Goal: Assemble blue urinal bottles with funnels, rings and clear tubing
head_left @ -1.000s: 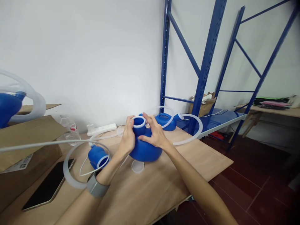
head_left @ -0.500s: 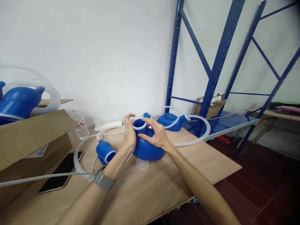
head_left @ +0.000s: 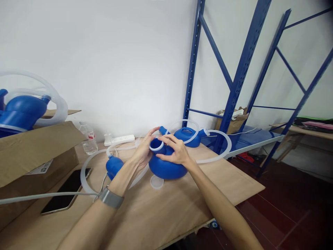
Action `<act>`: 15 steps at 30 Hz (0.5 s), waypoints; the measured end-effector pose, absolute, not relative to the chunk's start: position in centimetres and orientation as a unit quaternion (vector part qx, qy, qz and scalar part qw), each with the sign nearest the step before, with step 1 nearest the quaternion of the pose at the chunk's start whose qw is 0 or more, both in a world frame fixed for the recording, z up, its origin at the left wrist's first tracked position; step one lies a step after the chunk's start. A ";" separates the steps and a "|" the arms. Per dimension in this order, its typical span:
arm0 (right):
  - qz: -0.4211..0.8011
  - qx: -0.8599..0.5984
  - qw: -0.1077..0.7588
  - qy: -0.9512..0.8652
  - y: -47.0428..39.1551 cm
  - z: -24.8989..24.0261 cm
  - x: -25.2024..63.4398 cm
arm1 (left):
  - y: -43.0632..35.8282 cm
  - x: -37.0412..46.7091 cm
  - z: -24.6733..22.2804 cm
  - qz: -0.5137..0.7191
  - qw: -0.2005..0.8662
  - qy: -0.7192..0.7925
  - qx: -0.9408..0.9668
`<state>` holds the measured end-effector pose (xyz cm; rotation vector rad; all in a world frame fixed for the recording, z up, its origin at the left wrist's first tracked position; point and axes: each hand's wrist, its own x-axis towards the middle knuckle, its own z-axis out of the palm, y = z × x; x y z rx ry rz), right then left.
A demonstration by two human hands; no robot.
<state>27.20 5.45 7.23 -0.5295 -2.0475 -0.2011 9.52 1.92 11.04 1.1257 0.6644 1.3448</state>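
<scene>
A rounded blue container (head_left: 168,168) rests on the wooden table, its neck ringed by a white rim. My left hand (head_left: 143,147) presses against the left side of the neck, fingers curved around its far side. From the right, my right hand (head_left: 175,149) grips the neck with thumb in front and fingers over the rim. Just in front of the container lies a clear round lid (head_left: 157,182). A smaller blue piece (head_left: 113,166) with a hose (head_left: 84,173) lies to the left, partly behind my left forearm.
Another blue container (head_left: 192,141) with a looped hose lies behind. At left are a cardboard box (head_left: 59,146) holding blue parts, a phone (head_left: 66,191), a plastic bottle (head_left: 89,140) and a power strip (head_left: 122,139). Blue shelving (head_left: 234,90) stands at right.
The container's neck has shifted slightly right and down, tilting a little toward me. My left hand has turned and its fingers now reach over behind the neck.
</scene>
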 end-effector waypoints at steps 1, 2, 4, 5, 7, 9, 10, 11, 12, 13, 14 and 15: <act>-0.087 -0.225 0.471 -0.849 5.7 7.3 27.6 | 2.3 9.4 10.5 0.574 0.598 0.283 0.483; -0.089 -0.237 0.453 -0.855 6.0 7.3 28.1 | 2.6 9.2 10.0 0.568 0.598 0.285 0.488; -0.093 -0.273 0.420 -0.860 6.7 7.5 29.2 | 3.3 8.6 8.5 0.553 0.566 0.328 0.516; -0.094 -0.293 0.408 -0.859 7.1 7.6 29.9 | 3.5 8.2 7.7 0.539 0.529 0.370 0.542; -0.091 -0.327 0.395 -0.854 7.8 7.8 31.1 | 3.5 7.3 6.0 0.483 0.425 0.454 0.617; -0.085 -0.349 0.382 -0.851 8.3 8.0 31.9 | 3.1 6.5 4.3 0.368 0.335 0.463 0.733; -0.082 -0.357 0.372 -0.853 8.3 8.0 32.1 | 2.7 6.2 3.5 0.288 0.296 0.446 0.794; -0.079 -0.363 0.358 -0.856 8.4 8.0 32.1 | 2.3 5.9 2.8 0.208 0.256 0.425 0.843; -0.075 -0.369 0.342 -0.861 8.3 7.9 32.0 | 1.9 5.7 2.3 0.140 0.217 0.408 0.875; -0.071 -0.372 0.324 -0.867 8.2 7.8 31.8 | 1.6 5.5 2.0 0.089 0.182 0.395 0.896; -0.065 -0.372 0.306 -0.874 8.1 7.7 31.5 | 1.3 5.2 1.8 0.058 0.152 0.386 0.908; -0.060 -0.369 0.289 -0.881 8.0 7.5 31.1 | 1.1 4.8 1.8 0.043 0.130 0.381 0.914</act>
